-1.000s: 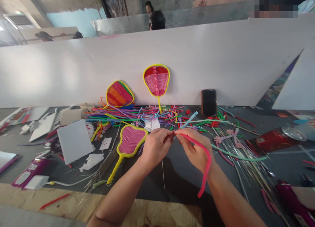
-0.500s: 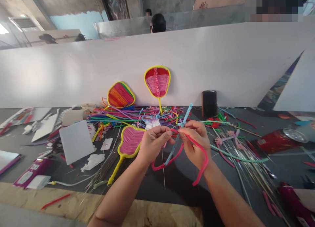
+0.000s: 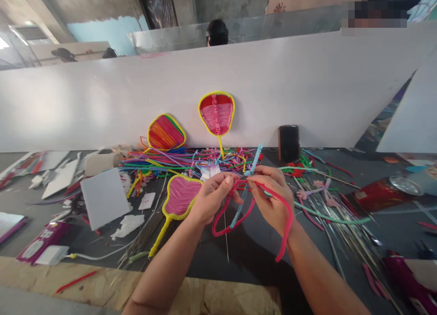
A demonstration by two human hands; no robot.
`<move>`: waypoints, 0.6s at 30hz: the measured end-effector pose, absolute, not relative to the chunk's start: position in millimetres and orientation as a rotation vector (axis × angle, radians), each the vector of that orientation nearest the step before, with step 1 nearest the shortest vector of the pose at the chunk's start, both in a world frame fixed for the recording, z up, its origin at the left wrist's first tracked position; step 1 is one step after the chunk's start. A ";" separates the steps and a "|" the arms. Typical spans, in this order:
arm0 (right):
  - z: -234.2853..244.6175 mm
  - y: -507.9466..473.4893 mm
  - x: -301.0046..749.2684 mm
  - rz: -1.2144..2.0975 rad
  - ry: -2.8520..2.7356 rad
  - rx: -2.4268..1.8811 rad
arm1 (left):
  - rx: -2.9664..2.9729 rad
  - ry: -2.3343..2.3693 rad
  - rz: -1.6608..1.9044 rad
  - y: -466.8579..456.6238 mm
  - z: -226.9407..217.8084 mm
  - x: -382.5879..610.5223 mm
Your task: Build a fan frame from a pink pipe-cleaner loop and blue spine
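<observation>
Pink stem (image 3: 292, 215) now looped & blue stem (image 3: 256, 158) up.

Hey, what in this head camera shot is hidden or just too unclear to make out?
Head view: how the pink pipe cleaner and blue pipe cleaner join, covered by fingertips of the left hand and right hand.
Head view: label on the red can, too blurred to read.
Head view: purple package, cut off at the bottom right corner.
</observation>
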State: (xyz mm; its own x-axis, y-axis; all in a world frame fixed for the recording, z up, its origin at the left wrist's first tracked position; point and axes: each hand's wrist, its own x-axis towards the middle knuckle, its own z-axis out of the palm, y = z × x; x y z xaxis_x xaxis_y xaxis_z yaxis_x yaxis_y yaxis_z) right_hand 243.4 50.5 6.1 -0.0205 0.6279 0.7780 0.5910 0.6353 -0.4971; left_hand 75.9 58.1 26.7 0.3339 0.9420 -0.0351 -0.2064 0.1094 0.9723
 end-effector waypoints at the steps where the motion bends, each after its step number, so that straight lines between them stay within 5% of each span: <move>1: 5.4 50.5 242.8 0.041 -1.700 -1.006 | 1.168 0.866 1.002 58.3 26.6 76.1; 9: 6.6 50.7 244.6 0.104 -1.736 -0.963 | 1.390 1.055 1.087 64.5 21.2 72.5; 18: 12.3 53.2 268.9 0.818 -1.382 -1.104 | 1.542 0.992 0.898 68.1 40.7 41.2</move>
